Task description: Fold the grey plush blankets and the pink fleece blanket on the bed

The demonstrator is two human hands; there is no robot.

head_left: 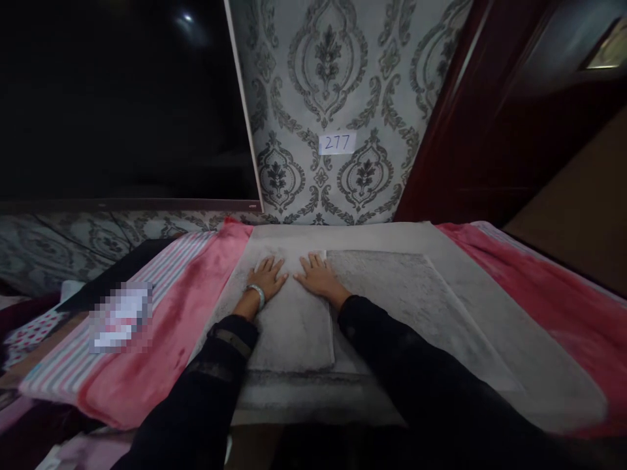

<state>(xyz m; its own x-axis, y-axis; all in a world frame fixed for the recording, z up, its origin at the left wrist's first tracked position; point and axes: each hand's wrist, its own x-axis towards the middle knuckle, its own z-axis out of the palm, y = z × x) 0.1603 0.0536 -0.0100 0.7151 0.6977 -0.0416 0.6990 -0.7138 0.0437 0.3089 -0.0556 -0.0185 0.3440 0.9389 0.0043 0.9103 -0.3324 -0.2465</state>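
Observation:
A grey, plush-looking cloth lies in front of me, with a folded panel covering its left part. My left hand rests flat on the upper left of that panel, fingers spread, a bracelet at the wrist. Near the panel's upper right edge, my right hand also presses flat with its fingers apart. Neither hand grips anything. To the right of the panel, a wider part of the grey cloth lies spread out. Both sleeves are dark.
Beneath the cloth is a light grey sheet over a pink blanket with a striped border. A blurred patch covers something at left. Behind are a television, patterned wallpaper, a paper label reading 277 and a dark red door.

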